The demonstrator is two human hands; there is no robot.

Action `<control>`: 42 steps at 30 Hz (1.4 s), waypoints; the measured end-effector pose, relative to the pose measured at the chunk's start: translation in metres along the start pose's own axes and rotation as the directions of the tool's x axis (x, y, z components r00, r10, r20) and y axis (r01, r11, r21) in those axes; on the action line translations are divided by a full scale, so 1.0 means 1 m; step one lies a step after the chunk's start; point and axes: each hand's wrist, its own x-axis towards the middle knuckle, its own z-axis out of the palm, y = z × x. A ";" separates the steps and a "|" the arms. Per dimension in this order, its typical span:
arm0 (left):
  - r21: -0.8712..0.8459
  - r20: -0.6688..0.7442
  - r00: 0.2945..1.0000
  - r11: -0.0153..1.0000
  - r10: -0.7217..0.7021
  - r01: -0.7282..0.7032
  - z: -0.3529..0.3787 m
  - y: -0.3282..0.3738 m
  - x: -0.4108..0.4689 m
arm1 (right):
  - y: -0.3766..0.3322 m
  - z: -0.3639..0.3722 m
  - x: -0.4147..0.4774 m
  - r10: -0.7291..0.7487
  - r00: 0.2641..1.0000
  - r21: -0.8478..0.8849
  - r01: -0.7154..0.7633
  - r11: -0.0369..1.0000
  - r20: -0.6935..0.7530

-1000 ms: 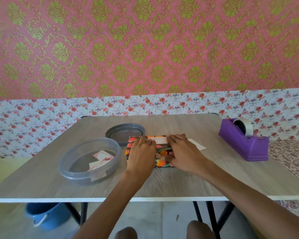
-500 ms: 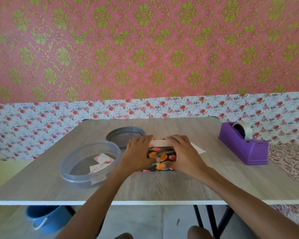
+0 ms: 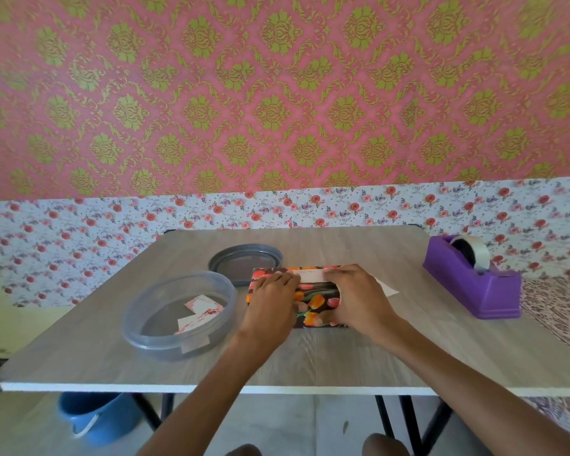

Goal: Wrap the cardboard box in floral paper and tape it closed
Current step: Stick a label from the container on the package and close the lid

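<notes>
The box [image 3: 317, 315] lies flat mid-tabletop [image 3: 313, 357], covered in dark floral paper [image 3: 314, 296] with orange and pink blooms; a white strip [image 3: 310, 277], possibly the paper's underside, crosses its top.

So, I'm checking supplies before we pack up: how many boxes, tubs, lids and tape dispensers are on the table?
Wrapped box: 1
Clear tub: 1
Grey lid: 1
Purple tape dispenser: 1
Total: 4
</notes>
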 end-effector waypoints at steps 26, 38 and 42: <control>-0.340 -0.026 0.941 0.888 -0.338 0.310 -0.019 -0.018 0.022 | 0.031 -0.032 -0.005 0.356 0.933 0.510 -0.278 0.814 -0.060; -0.652 0.037 0.928 0.695 -0.370 0.304 0.036 -0.071 0.182 | 0.102 0.018 0.187 0.390 0.919 0.510 -0.312 0.802 -0.051; -0.622 0.101 0.909 0.687 -0.405 0.375 0.082 -0.102 0.235 | 0.134 0.069 0.254 0.436 0.900 0.480 -0.382 0.790 -0.001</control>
